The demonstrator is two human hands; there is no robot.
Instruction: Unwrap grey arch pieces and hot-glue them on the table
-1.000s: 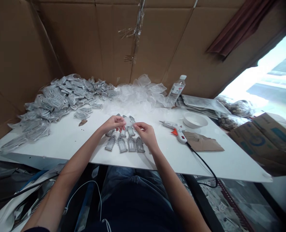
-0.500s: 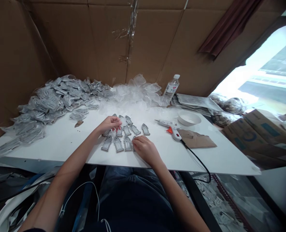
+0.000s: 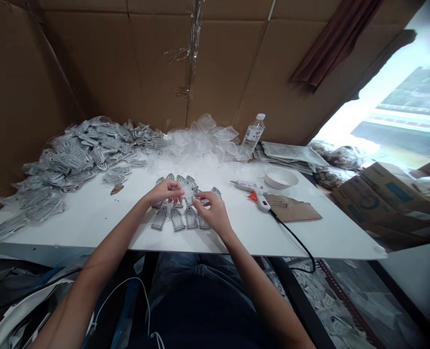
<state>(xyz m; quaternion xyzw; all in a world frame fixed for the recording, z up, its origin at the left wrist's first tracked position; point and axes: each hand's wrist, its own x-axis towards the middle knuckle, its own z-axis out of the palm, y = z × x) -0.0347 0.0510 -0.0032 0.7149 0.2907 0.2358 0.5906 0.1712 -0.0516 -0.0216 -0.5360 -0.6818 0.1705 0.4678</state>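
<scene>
Several silver arch-shaped pieces (image 3: 176,219) lie in rows on the white table (image 3: 91,213) in front of me. My left hand (image 3: 164,191) and my right hand (image 3: 212,210) meet just above them. Between their fingertips is a small clear plastic piece (image 3: 188,190). Each hand pinches it, the left from its left side and the right from its right side. One more silver piece (image 3: 217,192) shows just past my right hand.
A heap of bagged silver pieces (image 3: 77,152) fills the table's left back; crumpled clear bags (image 3: 204,138) lie behind. A glue gun (image 3: 255,195) with black cord, white bowl (image 3: 280,177), water bottle (image 3: 253,133) and brown card (image 3: 295,208) sit right. Cardboard walls surround.
My right hand rose from the near row of silver pieces and came up to my left hand. Both now pinch the clear plastic piece between them.
</scene>
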